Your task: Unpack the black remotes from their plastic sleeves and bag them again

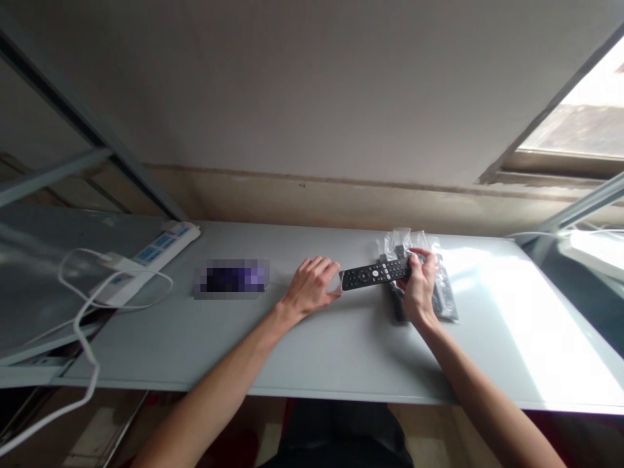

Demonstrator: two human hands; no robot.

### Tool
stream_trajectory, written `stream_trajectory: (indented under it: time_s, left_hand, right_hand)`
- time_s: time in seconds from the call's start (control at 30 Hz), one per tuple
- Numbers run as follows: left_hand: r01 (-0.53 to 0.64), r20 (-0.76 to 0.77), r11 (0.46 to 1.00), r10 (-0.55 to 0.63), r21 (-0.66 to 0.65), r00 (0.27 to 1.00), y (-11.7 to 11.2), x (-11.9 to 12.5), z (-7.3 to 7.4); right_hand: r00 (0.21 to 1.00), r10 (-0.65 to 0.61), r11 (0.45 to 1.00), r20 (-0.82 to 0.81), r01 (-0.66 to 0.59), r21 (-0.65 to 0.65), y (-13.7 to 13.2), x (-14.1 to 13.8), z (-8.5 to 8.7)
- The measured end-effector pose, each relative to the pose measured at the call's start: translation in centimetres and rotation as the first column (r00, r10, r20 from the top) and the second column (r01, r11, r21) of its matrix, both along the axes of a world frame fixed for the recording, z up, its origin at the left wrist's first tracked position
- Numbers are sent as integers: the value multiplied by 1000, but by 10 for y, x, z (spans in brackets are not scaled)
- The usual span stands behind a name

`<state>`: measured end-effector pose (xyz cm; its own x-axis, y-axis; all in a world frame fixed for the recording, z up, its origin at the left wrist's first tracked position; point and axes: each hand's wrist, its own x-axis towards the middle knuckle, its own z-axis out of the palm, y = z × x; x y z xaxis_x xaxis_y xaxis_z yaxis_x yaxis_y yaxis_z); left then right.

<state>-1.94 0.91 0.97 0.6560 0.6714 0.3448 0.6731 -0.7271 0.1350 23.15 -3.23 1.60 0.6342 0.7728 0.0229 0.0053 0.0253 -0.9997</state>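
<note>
A black remote control (375, 273) with rows of buttons is held level above the shelf. My right hand (420, 286) grips its right end between thumb and fingers. At its left end, my left hand (312, 286) is closed, fingers curled, on a clear plastic sleeve (335, 283) that reaches the remote's tip. How far the sleeve covers the remote I cannot tell. Beneath and behind my right hand lie dark remotes in clear plastic bags (444, 296), partly hidden by the hand; their count is unclear.
A blurred-out dark purple object (233, 279) lies left of my hands on the grey shelf (312, 364). Further left are a white power strip (160, 250) and a looping white cable (92, 351). Metal frame bars flank the shelf, and a wall rises behind it.
</note>
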Motion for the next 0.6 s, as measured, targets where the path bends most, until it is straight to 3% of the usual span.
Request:
stream_trajectory:
  time_s: [0.2, 0.43, 0.53, 0.6]
  left_hand:
    - [10, 24, 1000, -10, 1, 1000, -1, 1, -1]
    - [-14, 51, 1000, 13, 19, 999, 0, 1, -2]
    - [-24, 7, 996, 23, 87, 1000, 0, 0, 1]
    - [-21, -34, 986, 27, 167, 999, 0, -1, 3]
  right_hand:
    - [996, 79, 993, -40, -76, 86, -1, -2, -4]
    - [979, 202, 952, 36, -205, 227, -5, -14, 1]
    - [947, 294, 910, 133, -319, 266, -15, -30, -1]
    - [906, 368, 883, 211, -411, 225, -25, -43, -5]
